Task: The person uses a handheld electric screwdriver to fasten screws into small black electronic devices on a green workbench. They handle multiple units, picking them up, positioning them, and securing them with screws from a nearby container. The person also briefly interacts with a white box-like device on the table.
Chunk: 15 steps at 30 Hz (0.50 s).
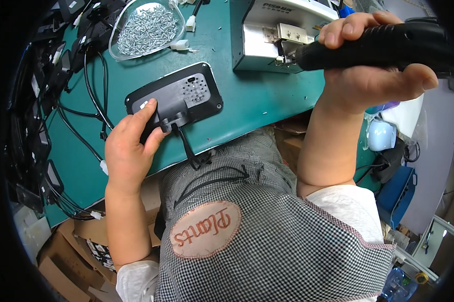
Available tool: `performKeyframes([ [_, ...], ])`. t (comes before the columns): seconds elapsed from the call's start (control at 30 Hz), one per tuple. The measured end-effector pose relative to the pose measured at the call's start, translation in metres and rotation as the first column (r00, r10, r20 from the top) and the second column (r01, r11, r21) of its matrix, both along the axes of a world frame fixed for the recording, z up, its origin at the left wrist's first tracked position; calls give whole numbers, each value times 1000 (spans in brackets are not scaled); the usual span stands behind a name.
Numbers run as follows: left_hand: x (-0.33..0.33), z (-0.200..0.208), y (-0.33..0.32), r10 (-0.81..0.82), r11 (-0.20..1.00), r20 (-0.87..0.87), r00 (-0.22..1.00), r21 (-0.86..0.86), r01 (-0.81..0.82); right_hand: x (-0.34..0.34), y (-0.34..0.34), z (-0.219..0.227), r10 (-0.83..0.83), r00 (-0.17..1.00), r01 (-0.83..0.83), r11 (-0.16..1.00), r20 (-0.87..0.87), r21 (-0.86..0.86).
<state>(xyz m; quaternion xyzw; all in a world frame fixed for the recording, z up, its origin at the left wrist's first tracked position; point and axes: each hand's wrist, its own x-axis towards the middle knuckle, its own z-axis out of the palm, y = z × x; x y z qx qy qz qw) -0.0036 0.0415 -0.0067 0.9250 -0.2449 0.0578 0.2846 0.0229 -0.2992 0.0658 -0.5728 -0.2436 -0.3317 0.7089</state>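
My left hand (133, 146) grips the left end of a black display-like housing (214, 93) lying back side up on the green table, fingertips on its back and thumb by the lower edge. The housing has a grey panel with a speckled patch, corner screw holes and a black cable running toward the table's near edge. At the upper right, my right hand (358, 75) holds a black electric screwdriver (378, 46) sideways, thumb stretched along it. Its tip end is at the front of a grey screw feeder (260, 50); whether the bit touches a screw is hidden.
A clear tray (117, 54) of small silver screws stands beyond the housing. More black housings (38, 136) with cables and white connectors crowd the left side. A few loose screws dot the green table (237, 118). Cardboard boxes (68, 256) stand below left, a blue bin (399, 196) at right.
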Motion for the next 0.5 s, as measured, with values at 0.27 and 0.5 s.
performKeyframes([
  [0.27,0,0,0,0,1000,-3,1000,-18,0,-17,-11,10,-82,996,81,996,22,46],
  [0.5,0,-1,0,-1,1000,-8,1000,-3,1,-6,2,3,-149,987,143,984,62,103],
])
